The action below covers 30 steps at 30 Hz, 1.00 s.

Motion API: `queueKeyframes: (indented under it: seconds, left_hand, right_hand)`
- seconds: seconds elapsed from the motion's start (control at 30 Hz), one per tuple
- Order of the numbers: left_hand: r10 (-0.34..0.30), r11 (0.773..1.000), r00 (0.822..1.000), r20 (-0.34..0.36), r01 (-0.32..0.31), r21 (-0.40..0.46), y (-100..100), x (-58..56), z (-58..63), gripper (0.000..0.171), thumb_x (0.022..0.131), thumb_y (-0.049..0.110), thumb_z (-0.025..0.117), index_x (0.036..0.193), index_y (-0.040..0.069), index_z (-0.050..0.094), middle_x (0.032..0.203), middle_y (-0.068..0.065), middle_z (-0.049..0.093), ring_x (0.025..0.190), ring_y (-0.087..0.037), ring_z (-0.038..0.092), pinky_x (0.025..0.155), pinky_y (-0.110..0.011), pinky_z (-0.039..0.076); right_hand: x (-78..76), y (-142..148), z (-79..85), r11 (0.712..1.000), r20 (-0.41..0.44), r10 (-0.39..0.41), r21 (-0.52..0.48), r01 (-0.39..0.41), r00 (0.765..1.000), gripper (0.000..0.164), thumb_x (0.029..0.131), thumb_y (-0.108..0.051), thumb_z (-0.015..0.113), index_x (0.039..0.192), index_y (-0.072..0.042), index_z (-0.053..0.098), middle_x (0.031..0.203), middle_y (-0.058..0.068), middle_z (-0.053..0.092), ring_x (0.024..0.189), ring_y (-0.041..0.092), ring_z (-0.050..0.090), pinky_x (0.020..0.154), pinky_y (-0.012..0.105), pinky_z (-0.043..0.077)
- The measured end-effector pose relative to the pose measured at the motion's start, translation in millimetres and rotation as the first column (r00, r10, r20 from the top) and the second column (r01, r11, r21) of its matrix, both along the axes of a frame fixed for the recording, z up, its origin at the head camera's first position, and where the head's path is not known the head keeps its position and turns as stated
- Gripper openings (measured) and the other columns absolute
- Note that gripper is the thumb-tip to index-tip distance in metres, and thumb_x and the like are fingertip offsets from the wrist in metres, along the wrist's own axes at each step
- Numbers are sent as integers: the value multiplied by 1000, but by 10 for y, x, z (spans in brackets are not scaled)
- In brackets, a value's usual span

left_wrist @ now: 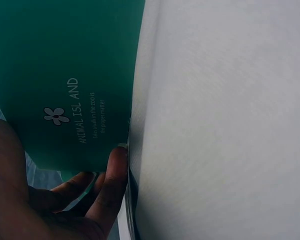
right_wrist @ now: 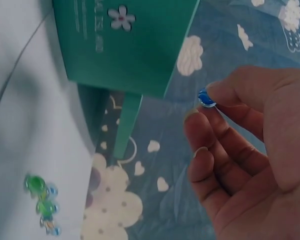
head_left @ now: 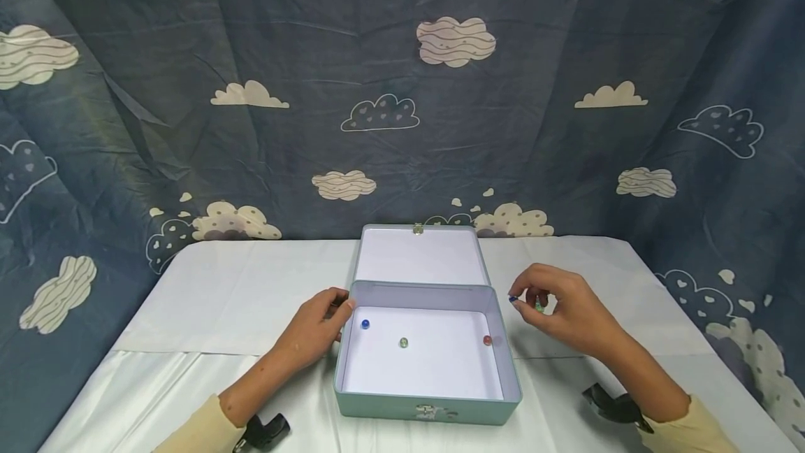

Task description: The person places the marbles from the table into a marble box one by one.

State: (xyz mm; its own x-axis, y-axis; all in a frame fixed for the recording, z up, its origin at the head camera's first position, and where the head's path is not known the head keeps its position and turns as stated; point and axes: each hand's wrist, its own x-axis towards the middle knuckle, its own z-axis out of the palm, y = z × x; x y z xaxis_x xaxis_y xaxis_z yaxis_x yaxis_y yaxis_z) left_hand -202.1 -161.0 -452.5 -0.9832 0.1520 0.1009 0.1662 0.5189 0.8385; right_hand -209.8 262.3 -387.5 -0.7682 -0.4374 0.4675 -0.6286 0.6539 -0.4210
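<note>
A green tin box point(head_left: 430, 407) stands with its lid point(head_left: 420, 255) folded back. Inside it lie a blue marble point(head_left: 365, 324), a clear greenish marble point(head_left: 404, 342) and a reddish marble point(head_left: 487, 340). My left hand point(head_left: 314, 327) holds the box's left wall near the rear corner, thumb at the rim, fingers against the printed outer side point(left_wrist: 65, 75). To the right of the box, above the cloth, my right hand point(head_left: 566, 310) pinches another blue marble point(right_wrist: 206, 98) between thumb and forefinger. Several green and clear marbles point(right_wrist: 39, 192) lie on the cloth beside it, partly hidden in the head view.
White cloth point(head_left: 220, 285) covers the table. A dark blue curtain with cloud prints point(head_left: 377, 54) hangs behind and at both sides. Black straps with camera mounts are on both wrists, the right one point(head_left: 613, 404) close to the cloth.
</note>
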Motion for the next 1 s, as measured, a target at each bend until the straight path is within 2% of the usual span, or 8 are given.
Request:
queueKeyframes:
  seconds: [0.2, 0.47, 0.63, 1.0]
  left_hand:
    - [4, 1000, 1000, 2, -4, 0, -9, 3, -1, 47, 109, 40, 59, 137, 3, 64, 121, -9, 70, 96, -13, 69, 69, -28, 59]
    - [-2, 1000, 1000, -4, 2, 6, 0, 4, -11, 47, 109, 40, 59, 138, 3, 64, 121, -9, 69, 97, -13, 69, 70, -27, 59]
    - [-6, 1000, 1000, -7, 6, 5, -1, -2, -10, 48, 109, 41, 59, 138, 3, 64, 121, -9, 70, 97, -13, 69, 70, -27, 59]
    - [-2, 1000, 1000, -2, 2, 3, -2, -3, -12, 47, 109, 39, 59, 138, 2, 64, 122, -10, 69, 100, -14, 69, 70, -27, 59]
  right_hand:
    - [29, -105, -50, 999, 12, 34, -19, -34, 999, 40, 82, 9, 84, 99, -26, 74, 96, -15, 68, 75, 9, 60, 59, 26, 53]
    - [62, -194, -121, 996, 42, 93, -17, -92, 995, 40, 82, 7, 84, 101, -26, 74, 97, -16, 68, 76, 8, 61, 62, 27, 55]
    - [63, -216, -154, 996, 64, 94, 2, -94, 994, 37, 83, 7, 84, 100, -25, 74, 96, -15, 67, 76, 8, 60, 60, 25, 53]
    - [63, -225, -169, 996, 106, 88, 1, -89, 990, 38, 84, 6, 83, 100, -28, 73, 97, -14, 67, 77, 12, 61, 59, 29, 55]
